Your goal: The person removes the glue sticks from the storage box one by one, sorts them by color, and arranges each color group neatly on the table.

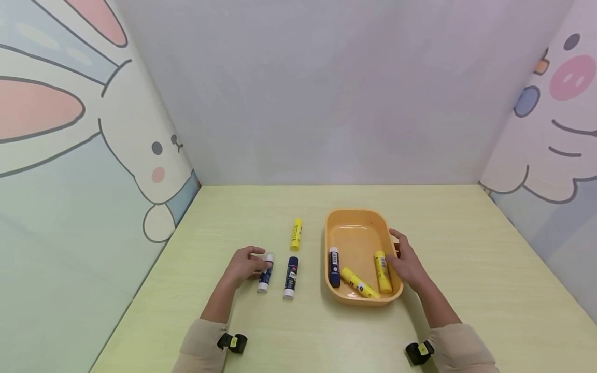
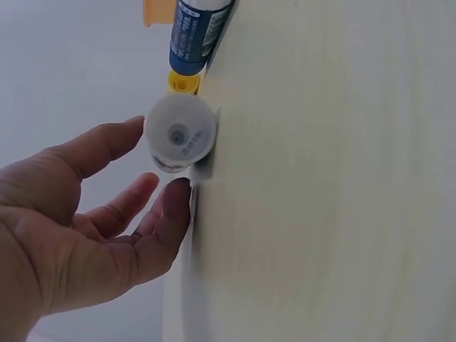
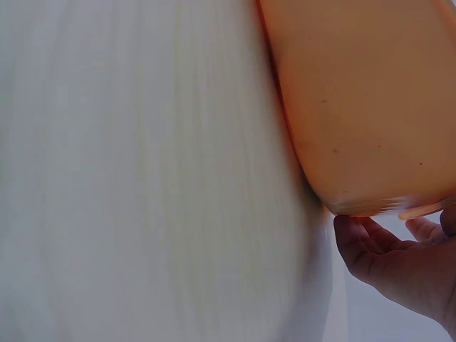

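Note:
My left hand (image 1: 245, 265) curves loosely about a navy-and-white glue stick (image 1: 264, 280) lying on the table. In the left wrist view, a gap shows between my fingers (image 2: 171, 214) and the white end of that glue stick (image 2: 179, 132). To its right lies a second navy glue stick (image 1: 290, 278), with a yellow glue stick (image 1: 296, 234) behind. My right hand (image 1: 409, 264) grips the right rim of an orange plastic tray (image 1: 356, 212), thumb at the rim and fingers outside. In the tray are a navy glue stick (image 1: 333, 267) and two yellow glue sticks (image 1: 383, 273).
The pale wooden table (image 1: 326, 342) meets a plain back wall (image 1: 317, 93). A rabbit-painted panel (image 1: 140, 129) stands on the left and another painted panel (image 1: 550, 129) on the right. Each wrist wears a small black device (image 1: 232, 342).

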`<state>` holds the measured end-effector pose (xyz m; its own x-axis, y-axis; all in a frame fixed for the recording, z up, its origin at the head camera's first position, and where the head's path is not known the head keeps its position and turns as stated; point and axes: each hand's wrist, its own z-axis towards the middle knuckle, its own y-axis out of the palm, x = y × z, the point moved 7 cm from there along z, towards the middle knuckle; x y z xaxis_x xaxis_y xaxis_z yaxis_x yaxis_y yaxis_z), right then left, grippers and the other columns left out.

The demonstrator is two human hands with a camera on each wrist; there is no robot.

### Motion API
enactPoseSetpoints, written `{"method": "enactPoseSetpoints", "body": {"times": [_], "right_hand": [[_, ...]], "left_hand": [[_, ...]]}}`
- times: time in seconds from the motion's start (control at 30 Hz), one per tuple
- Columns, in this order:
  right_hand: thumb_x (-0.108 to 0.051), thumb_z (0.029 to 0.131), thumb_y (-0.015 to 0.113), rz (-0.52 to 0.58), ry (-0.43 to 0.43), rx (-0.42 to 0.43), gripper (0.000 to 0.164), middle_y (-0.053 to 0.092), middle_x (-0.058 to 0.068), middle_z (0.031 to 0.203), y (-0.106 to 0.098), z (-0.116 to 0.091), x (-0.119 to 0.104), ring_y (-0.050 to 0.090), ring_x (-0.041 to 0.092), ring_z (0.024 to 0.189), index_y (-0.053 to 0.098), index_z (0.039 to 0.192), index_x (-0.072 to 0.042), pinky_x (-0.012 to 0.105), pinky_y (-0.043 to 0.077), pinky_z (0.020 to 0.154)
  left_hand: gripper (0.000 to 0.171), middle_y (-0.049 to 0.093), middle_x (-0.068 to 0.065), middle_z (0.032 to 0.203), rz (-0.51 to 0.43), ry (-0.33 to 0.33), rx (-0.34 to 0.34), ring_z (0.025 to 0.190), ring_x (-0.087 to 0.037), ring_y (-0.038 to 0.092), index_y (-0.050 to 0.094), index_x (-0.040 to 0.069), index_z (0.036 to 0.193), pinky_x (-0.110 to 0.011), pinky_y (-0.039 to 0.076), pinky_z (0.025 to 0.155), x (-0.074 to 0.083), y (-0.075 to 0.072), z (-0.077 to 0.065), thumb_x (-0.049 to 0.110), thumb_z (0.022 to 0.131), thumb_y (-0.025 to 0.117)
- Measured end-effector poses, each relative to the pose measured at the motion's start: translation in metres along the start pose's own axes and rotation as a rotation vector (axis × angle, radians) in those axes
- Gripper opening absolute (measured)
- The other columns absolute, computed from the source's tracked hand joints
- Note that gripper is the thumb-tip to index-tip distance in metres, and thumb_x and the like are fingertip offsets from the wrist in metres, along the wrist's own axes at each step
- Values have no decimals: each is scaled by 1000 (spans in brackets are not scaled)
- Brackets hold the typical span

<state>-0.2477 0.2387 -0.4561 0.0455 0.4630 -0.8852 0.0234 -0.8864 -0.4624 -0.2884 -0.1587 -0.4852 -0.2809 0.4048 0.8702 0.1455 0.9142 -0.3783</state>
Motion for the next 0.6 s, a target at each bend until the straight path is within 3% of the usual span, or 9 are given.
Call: {"method": "enactPoseSetpoints", "body": {"times": [0.6], "right_hand": [[2, 89, 45, 7, 2, -2, 67, 35, 36, 131, -1, 1, 0, 44, 44, 115, 10, 146, -4, 52, 38, 91]], "left_hand": [[46, 60, -12, 95, 26, 7, 13, 74, -21, 58, 57, 2, 120, -32, 52, 62, 4, -2, -6, 4, 77, 74]]}}
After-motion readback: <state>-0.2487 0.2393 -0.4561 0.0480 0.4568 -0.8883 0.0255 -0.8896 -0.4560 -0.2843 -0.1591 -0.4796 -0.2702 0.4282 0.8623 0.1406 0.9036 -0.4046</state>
